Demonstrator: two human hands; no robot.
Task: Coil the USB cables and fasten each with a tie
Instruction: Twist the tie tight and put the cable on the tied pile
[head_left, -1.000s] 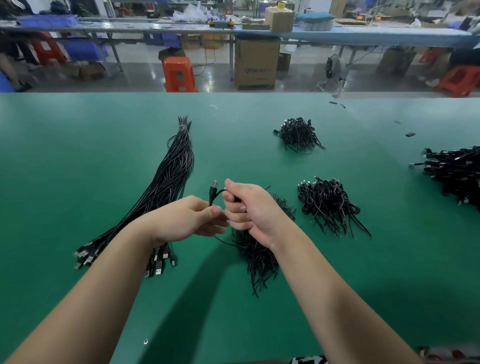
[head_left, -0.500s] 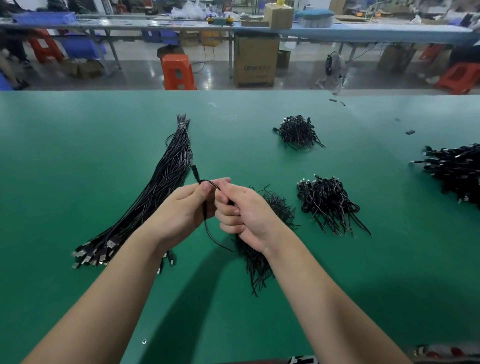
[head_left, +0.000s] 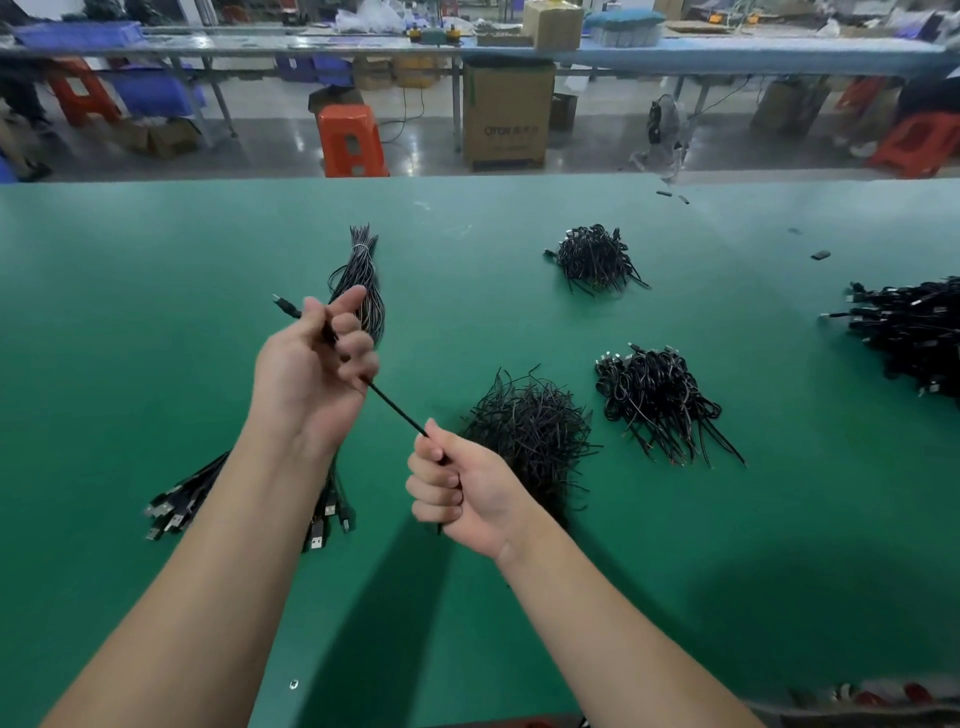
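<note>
Above green table, hands stretch cable.

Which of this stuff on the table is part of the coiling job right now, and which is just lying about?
In the job:
- cable, stretched between left hand and right hand
- uncoiled bundle
- loose ties
- coiled piles

Lying about:
- small black bits
- orange stool
- cardboard box
</note>
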